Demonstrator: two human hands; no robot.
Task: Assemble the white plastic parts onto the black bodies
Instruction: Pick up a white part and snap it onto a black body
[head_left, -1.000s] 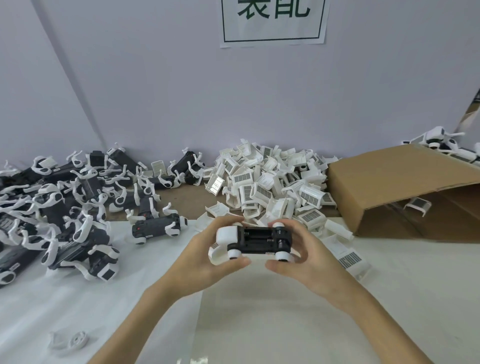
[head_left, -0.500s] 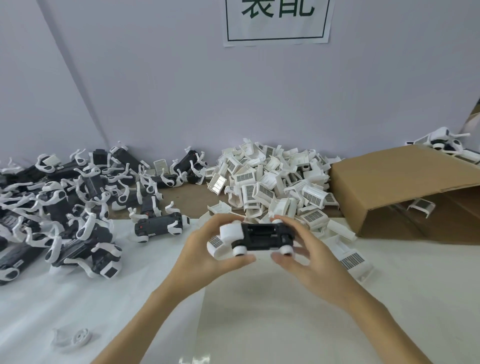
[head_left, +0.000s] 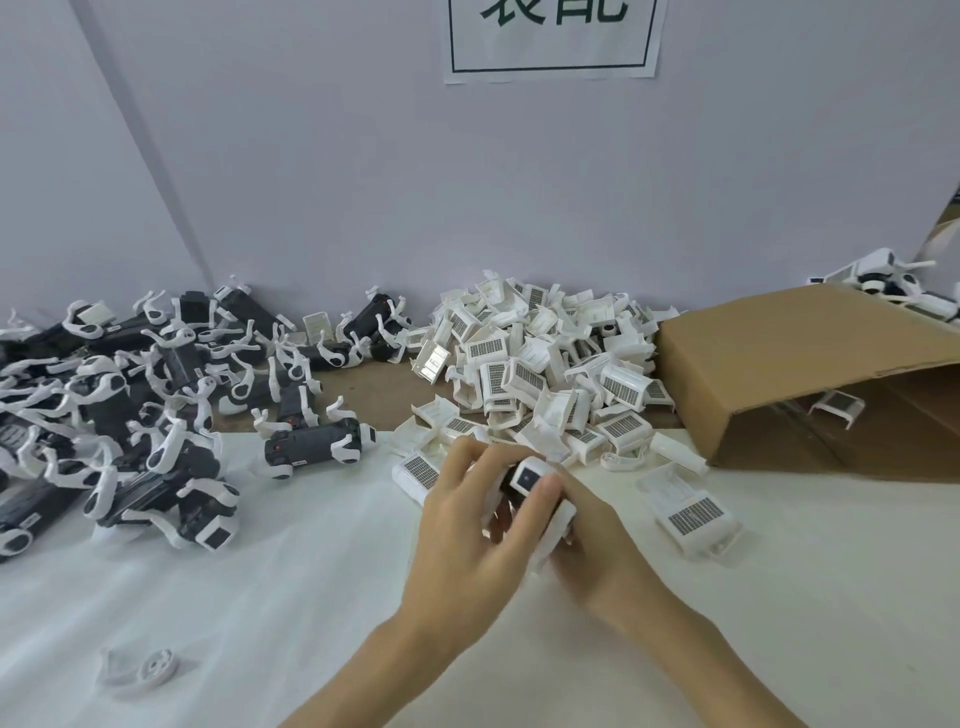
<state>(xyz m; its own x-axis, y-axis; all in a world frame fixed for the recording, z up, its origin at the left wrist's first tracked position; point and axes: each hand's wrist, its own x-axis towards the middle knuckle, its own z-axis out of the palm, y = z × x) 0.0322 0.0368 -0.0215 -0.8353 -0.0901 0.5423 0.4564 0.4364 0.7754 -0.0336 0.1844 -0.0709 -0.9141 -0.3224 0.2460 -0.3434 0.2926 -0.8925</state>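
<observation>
Head view: at centre frame, the left hand (head_left: 457, 540) and right hand (head_left: 597, 540) both grip one black body (head_left: 527, 480) with a white part (head_left: 558, 519) on it, held just above the desk (head_left: 311, 597). Fingers curl round it from both sides. A heap of white parts (head_left: 540, 374) lies behind the hands, at centre. Assembled bodies (head_left: 130, 415) are piled at left. A cardboard box (head_left: 779, 364) lies open at right. One loose white piece (head_left: 140, 670) rests at lower left.
</observation>
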